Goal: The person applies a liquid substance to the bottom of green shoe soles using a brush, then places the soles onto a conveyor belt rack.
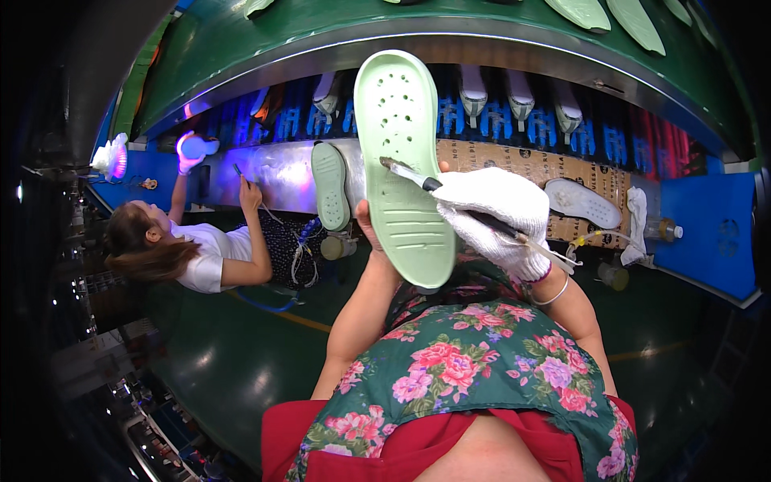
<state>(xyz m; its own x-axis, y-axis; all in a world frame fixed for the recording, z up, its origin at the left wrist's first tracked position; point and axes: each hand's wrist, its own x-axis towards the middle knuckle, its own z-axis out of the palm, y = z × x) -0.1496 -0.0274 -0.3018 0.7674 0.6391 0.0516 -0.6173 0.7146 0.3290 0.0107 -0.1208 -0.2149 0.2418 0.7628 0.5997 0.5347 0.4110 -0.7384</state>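
Note:
My left hand (371, 232), bare, holds a light green shoe sole (397, 126) upright before me; most of its fingers are hidden behind the sole. Small holes dot the sole's upper part, and raised ridges cross its lower part. In a white knit glove, my right hand (497, 208) grips a brush (409, 173) with a dark handle and a thin tube along it. The bristles touch the inner face of the sole near its middle. A fingertip shows at the sole's right edge, behind the glove.
A green sole (330, 187) lies on the metal ledge to the left, a whitish sole (583, 203) on cardboard (482, 161) to the right. Shoes (473, 96) hang in a row behind. More green pieces rest on the green conveyor (482, 21). At left, a co-worker (211, 256) holds a shoe.

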